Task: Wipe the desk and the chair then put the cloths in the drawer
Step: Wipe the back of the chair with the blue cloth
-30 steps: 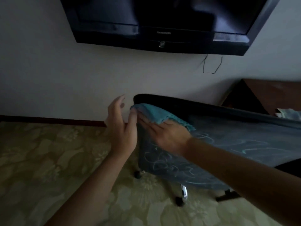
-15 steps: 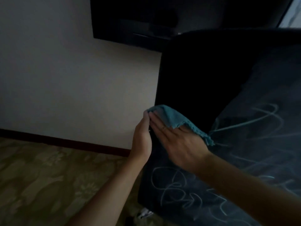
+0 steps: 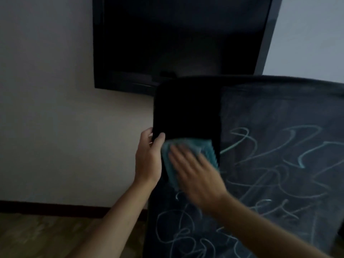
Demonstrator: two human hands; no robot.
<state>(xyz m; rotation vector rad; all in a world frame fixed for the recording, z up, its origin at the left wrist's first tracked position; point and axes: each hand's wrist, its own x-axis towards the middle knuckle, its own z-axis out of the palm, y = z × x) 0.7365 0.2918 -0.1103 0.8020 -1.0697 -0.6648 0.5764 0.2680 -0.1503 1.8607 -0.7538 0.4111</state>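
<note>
While the dark chair with pale swirly lines on its cover (image 3: 270, 164) is being wiped, its left edge is gripped by the left hand (image 3: 149, 161), thumb and fingers curled round it. The small teal cloth (image 3: 167, 161) is pressed flat on the chair by the right hand (image 3: 197, 174), its fingers straight and blurred. The wiping looks only partly done. No desk or drawer is seen, so the putting away is still left.

Teal cloth (image 3: 188, 157) on dark chair (image 3: 270, 164) with pale swirl pattern.
</note>
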